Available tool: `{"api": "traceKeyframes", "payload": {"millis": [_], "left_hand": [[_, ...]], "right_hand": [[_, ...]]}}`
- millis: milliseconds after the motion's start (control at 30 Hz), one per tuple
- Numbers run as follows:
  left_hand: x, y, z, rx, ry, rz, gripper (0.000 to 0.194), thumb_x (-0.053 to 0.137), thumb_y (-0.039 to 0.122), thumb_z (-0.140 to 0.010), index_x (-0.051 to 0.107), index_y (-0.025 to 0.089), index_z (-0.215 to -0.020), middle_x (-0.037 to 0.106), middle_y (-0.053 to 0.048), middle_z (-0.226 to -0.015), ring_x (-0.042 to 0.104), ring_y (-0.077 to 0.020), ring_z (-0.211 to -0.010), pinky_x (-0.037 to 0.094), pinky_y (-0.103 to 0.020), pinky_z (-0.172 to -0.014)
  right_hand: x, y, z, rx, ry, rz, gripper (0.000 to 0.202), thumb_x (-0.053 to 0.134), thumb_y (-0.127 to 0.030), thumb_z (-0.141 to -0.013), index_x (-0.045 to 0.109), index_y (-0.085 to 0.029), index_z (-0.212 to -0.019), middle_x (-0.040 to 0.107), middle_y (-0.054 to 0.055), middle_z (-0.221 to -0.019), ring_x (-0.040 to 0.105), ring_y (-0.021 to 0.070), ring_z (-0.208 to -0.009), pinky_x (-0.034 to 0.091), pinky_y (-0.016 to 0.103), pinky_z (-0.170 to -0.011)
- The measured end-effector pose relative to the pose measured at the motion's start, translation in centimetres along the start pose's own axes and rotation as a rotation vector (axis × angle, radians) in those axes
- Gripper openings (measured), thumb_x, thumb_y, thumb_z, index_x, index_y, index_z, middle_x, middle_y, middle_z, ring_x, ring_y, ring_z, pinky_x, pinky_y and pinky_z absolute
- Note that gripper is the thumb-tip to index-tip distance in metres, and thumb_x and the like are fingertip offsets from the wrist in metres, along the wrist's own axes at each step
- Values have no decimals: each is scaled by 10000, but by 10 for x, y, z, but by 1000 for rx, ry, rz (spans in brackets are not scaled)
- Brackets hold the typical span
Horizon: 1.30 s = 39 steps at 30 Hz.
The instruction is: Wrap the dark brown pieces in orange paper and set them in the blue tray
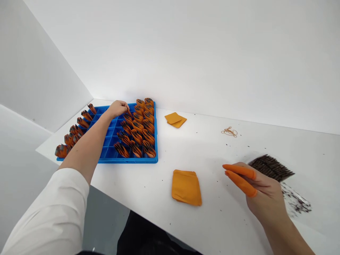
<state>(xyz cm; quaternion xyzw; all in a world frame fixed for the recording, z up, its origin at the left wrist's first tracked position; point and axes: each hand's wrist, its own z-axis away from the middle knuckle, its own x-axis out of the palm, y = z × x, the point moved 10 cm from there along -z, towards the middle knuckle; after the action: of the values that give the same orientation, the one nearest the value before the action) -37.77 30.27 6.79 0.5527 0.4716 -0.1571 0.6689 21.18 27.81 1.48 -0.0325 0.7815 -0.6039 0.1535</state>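
Observation:
My left hand (118, 108) reaches over the blue compartment tray (157, 148), its fingers closed at the top of a folded orange bundle (128, 119) in a compartment toward the back. The fingertips are partly hidden there. More folded orange bundles with dark edges (149, 148) stand upright in the right columns and along the left side. My right hand (261, 191) hovers over the white table, two fingers in orange finger cots stretched out slightly apart, with nothing seen between them. It is nearest to a row of thin dark brown sticks (272, 167), which it partly covers.
A stack of flat orange pouches (186, 187) lies near the front edge of the white table (207, 148). Two flat orange squares (175, 119) overlap farther back. Tan rubber bands (229, 132) lie toward the wall. Dark crumbs (297, 203) are scattered at the right.

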Motion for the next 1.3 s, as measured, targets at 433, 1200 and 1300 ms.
{"api": "traceKeyframes", "payload": {"millis": [433, 1200, 1300], "left_hand": [[-8, 34, -4, 183, 47, -305, 213, 632, 216, -589, 818, 228, -692, 770, -43, -760, 683, -249, -832, 508, -395, -1001], [7, 21, 3, 4, -45, -137, 348, 695, 355, -818, 836, 203, -1098, 836, -90, -1089, 747, -270, -1011, 599, -372, -957], [1, 21, 6, -2, 18, -149, 344, 721, 354, -829, 823, 182, -1109, 824, -105, -1053, 738, -273, -1005, 578, -396, -1001]], "right_hand": [[-1, 3, 2, 17, -3, 31, 83, 865, -436, -832, 879, -376, -889, 737, 44, -861, 640, 212, -728, 491, 336, -539], [2, 2, 4, -81, -45, 73, 61, 832, -398, -896, 857, -372, -945, 684, 10, -835, 610, 165, -711, 489, 330, -633], [4, -3, 4, -101, -63, 57, 64, 824, -389, -908, 855, -370, -960, 683, 8, -837, 612, 162, -715, 487, 330, -637]]}}
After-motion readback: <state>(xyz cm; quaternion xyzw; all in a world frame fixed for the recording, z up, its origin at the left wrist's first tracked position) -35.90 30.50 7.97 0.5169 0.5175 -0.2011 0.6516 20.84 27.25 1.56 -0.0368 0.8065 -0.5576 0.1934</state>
